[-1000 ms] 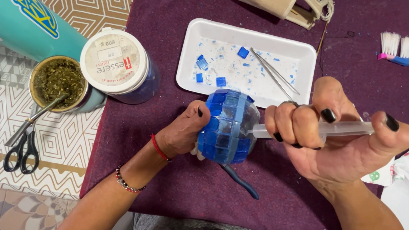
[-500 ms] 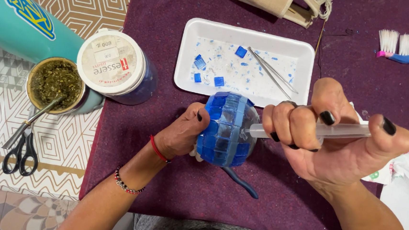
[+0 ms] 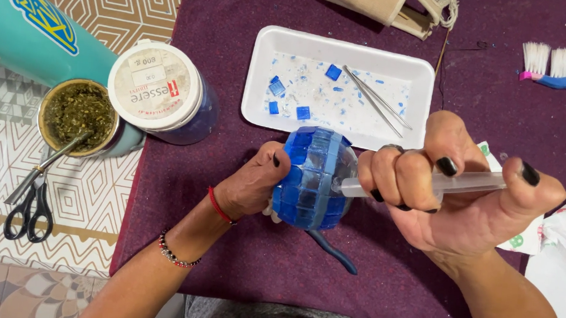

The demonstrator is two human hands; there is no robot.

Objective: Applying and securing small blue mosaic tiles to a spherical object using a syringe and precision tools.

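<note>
Right now we have our left hand (image 3: 251,190) curled around the left side of a blue mosaic ball (image 3: 313,179), its fingers closed on the ball and steadying it just above the purple cloth (image 3: 236,63) that covers the tabletop. The ball sits near the middle of the scene, just on the near side of the white tray (image 3: 421,76), and its surface is covered in small square blue tiles. Our right hand (image 3: 453,197) is wrapped tightly around a clear syringe (image 3: 454,183), fingers folded over the barrel and the thumb pressed against its far right end; the syringe lies level, with its tip touching the right side of the ball. A dark blue cord (image 3: 335,252) trails out from under the ball toward us.

On the tray lie a few loose blue tiles (image 3: 333,71), pale crumbs and a pair of metal tweezers (image 3: 375,100). Left of the tray stands a jar with a white lid (image 3: 155,87), and beside it a cup of green herb (image 3: 77,115) with a metal straw. Black-handled scissors (image 3: 30,208) lie on the patterned surface at the near left. At the far right a small brush (image 3: 558,69) with white bristles rests on the cloth.
</note>
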